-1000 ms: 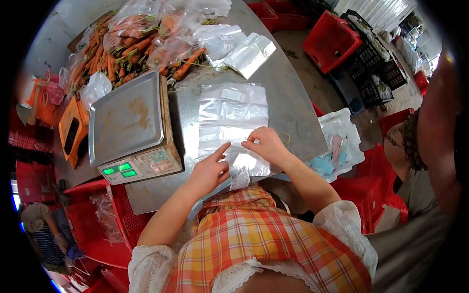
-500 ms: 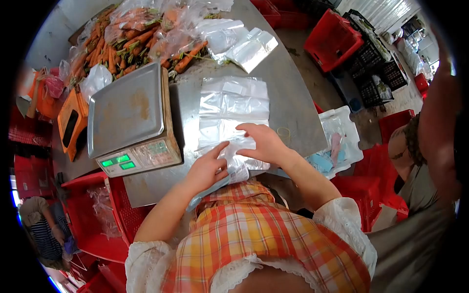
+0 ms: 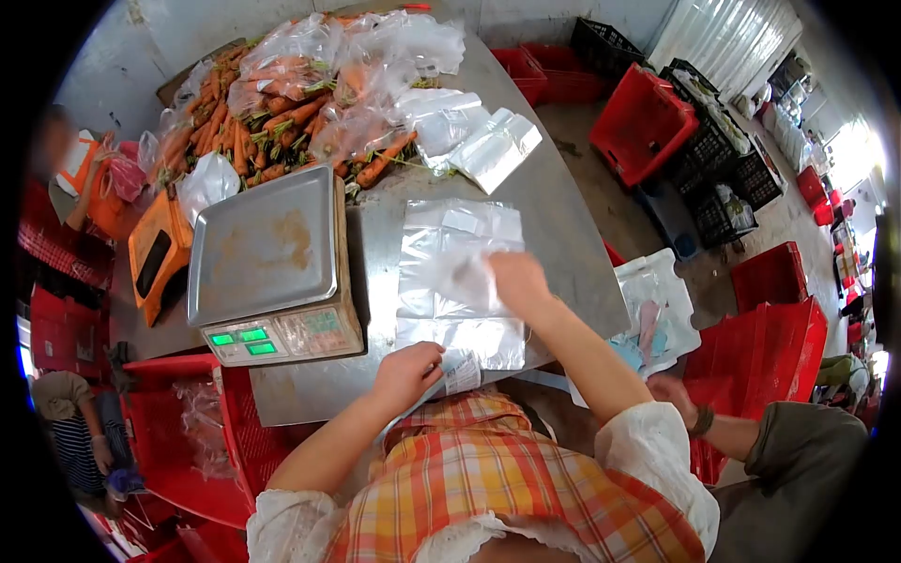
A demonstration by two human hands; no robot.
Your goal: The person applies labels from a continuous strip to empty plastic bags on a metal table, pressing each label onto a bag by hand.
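Note:
My left hand (image 3: 408,377) is at the table's near edge, fingers curled in against a pale strip with a printed white label (image 3: 463,373). That strip trails down past my wrist toward the apron. Over the flat stack of clear plastic bags (image 3: 460,333) is my right hand (image 3: 518,283), smeared by motion, its fingertips not distinct. A hazy patch beside those fingers may be a bag's film. Left of the stack stands a scale (image 3: 263,244) with a bare metal pan and lit green digits.
Carrots (image 3: 235,141), some in clear bags, are heaped at the back left. More folded bags (image 3: 502,150) lie beyond the stack. An orange device (image 3: 158,253) stands left of the scale. A white foam box (image 3: 671,310), red crates (image 3: 760,357) and another person's hand (image 3: 673,399) are at right.
My right hand has moved up and right over the bags, away from my left. My left hand has drawn in near the label. The person at right now shows a hand. The view has shifted.

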